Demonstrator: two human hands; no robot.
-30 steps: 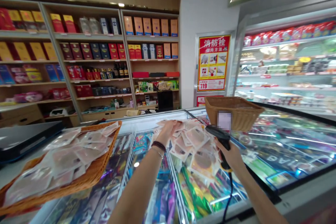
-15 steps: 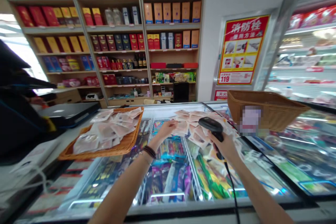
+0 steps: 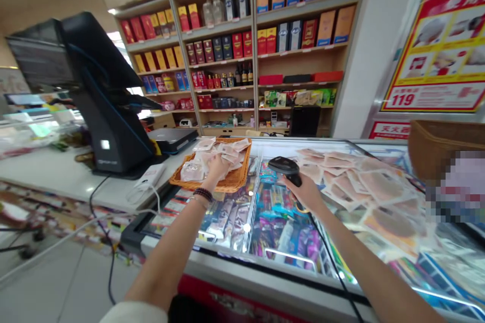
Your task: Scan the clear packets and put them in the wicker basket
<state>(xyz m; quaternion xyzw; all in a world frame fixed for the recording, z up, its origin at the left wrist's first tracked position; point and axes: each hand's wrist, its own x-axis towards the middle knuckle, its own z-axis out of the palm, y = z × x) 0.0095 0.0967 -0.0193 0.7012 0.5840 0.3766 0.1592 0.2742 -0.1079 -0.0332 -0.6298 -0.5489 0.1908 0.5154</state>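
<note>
My right hand is wrapped around the handle of a black barcode scanner, held above the glass freezer top with its head pointing left. A cord hangs down from the handle. To the left, my left hand, with a dark bead bracelet at the wrist, is at the orange wicker basket. Its curled fingers close on one of the flat clear packets piled there; the fingertips are partly hidden among them. More flat packets with pale round contents lie spread on the glass to the right of the scanner.
Below the glass lie colourful wrapped goods in wire baskets. A black checkout terminal, a white power strip and cables stand at left. A brown basket sits at right. Shelves of boxes line the back wall.
My left hand has moved from the spread packets to the wicker basket on the left. My right hand has carried the scanner leftward, off the spread packets. The view has turned left.
</note>
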